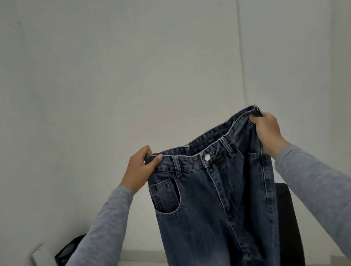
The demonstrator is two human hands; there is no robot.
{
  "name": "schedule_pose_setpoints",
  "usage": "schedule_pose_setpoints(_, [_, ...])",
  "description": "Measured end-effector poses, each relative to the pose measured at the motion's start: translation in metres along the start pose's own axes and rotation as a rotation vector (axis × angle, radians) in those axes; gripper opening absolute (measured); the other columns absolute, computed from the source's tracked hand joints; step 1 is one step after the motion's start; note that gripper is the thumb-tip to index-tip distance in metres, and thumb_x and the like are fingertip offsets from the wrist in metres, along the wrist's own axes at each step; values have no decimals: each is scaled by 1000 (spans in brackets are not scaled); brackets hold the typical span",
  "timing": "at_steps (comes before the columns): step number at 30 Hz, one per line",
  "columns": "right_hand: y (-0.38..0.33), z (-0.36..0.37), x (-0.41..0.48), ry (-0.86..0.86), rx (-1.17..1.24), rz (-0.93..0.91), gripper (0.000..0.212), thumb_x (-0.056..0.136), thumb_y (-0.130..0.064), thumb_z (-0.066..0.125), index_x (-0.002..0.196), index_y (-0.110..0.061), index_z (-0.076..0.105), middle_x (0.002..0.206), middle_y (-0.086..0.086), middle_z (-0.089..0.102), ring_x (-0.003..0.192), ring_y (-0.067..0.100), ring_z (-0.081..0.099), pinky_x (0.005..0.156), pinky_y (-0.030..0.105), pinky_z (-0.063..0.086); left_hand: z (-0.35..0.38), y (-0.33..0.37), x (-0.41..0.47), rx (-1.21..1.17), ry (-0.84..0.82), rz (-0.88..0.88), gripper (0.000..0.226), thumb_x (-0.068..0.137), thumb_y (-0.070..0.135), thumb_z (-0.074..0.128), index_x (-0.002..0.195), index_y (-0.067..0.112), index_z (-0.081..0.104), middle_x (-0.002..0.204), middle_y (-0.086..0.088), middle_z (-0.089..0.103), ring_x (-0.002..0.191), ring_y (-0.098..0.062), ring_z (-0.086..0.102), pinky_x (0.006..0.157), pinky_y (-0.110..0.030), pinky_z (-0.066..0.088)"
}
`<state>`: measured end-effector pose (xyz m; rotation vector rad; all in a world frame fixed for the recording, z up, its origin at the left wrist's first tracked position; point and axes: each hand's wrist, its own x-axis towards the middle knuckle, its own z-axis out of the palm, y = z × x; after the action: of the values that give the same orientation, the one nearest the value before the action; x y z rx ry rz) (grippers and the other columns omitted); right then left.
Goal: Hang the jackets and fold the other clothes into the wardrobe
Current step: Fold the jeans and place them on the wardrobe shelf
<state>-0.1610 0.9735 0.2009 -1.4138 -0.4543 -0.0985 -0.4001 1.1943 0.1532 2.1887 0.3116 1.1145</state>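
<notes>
Currently both hands are holding a pair of dark blue jeans (215, 206) up in the air by the waistband, front side facing the camera, button (207, 157) fastened. The left hand (140, 170) is pinching the waistband's left corner, thumb on top and fingers curled behind. The right hand (269, 132) is gripping the waistband's right corner, held higher, so the band is running at a tilt. The legs are hanging down freely, out of view at the bottom edge, in front of a dark chair (288, 230). No wardrobe is showing; a white wall (136, 59) is filling the background.

Judgement: the step in hand is the spreading-out of the jeans ahead of folding. The next move is probably calling for levelling the waistband, then bringing one leg over the other lengthwise before folding down. Risk: the twisted right side is likely to crease.
</notes>
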Motion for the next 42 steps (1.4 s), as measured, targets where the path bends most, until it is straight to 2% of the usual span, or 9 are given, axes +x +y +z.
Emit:
schedule_pose_setpoints(8, [37, -5, 5, -159, -461, 135, 20, 91, -19, 53, 105, -5, 51, 99, 10, 49, 92, 27, 51, 77, 30, 35, 42, 47, 41, -280, -36, -208, 27, 88, 9, 62, 97, 23, 40, 68, -6, 47, 63, -21, 51, 53, -31, 45])
schedule_pose_setpoints(13, [40, 16, -49, -495, -491, 69, 72, 91, -49, 53, 146, -8, 27, 149, 8, 34, 135, 26, 36, 108, 38, 30, 91, 43, 48, -526, 137, -561, 27, 86, -6, 52, 81, 17, 38, 102, -17, 56, 77, -25, 60, 44, -27, 50])
schedule_pose_setpoints(17, [34, 28, -81, -941, -400, -9, 57, 77, -52, 69, 125, -33, 45, 124, -12, 57, 114, 7, 55, 103, 32, 43, 106, 55, 56, -669, 219, -655, 20, 86, -11, 49, 73, 3, 47, 85, -18, 57, 61, -23, 57, 39, -26, 52])
schedule_pose_setpoints(21, [41, 48, -82, -566, -392, -121, 59, 76, -30, 77, 123, -20, 43, 112, -5, 56, 101, 11, 54, 73, 18, 43, 118, 81, 66, -838, 227, -681, 21, 85, -13, 45, 70, 0, 50, 70, -13, 53, 56, -23, 56, 52, -30, 55])
schedule_pose_setpoints(24, [44, 50, -72, -319, -330, -117, 26, 85, -7, 62, 109, -8, 53, 102, 5, 57, 93, 20, 56, 59, 16, 39, 115, 95, 66, -844, 106, -621, 12, 89, -5, 55, 77, -3, 53, 72, -13, 55, 58, -22, 57, 48, -29, 56])
schedule_pose_setpoints(28, [34, 41, -56, -237, -298, -156, 14, 84, -15, 68, 94, -4, 65, 91, 8, 66, 83, 21, 61, 70, 26, 45, 91, 74, 61, -976, -96, -478, 27, 95, 19, 56, 111, 1, 45, 96, -19, 63, 76, -23, 68, 62, -26, 59])
schedule_pose_setpoints(35, [17, 37, -47, -85, 54, -62, 63, 68, -38, 82, 89, 17, 61, 90, 25, 69, 72, 18, 58, 67, 32, 47, 125, -27, 3, -826, 188, -805, 24, 82, 11, 59, 103, 5, 49, 77, -7, 54, 60, -16, 52, 45, -21, 43])
schedule_pose_setpoints(39, [9, 32, -45, -77, 161, -94, 33, 70, -35, 82, 74, -6, 66, 82, 14, 67, 77, 19, 61, 77, 42, 54, 141, -61, -26, -913, 12, -817, 79, 72, 46, 74, 136, 20, 36, 129, -5, 48, 105, -22, 56, 82, -41, 53])
schedule_pose_setpoints(42, [4, 24, -40, -61, 190, -102, 28, 71, -35, 81, 77, -12, 65, 83, 10, 65, 79, 19, 61, 86, 47, 52, 148, -69, -41, -960, -272, -788, 73, 79, 60, 61, 135, 15, 46, 128, -9, 59, 114, -29, 59, 97, -45, 46])
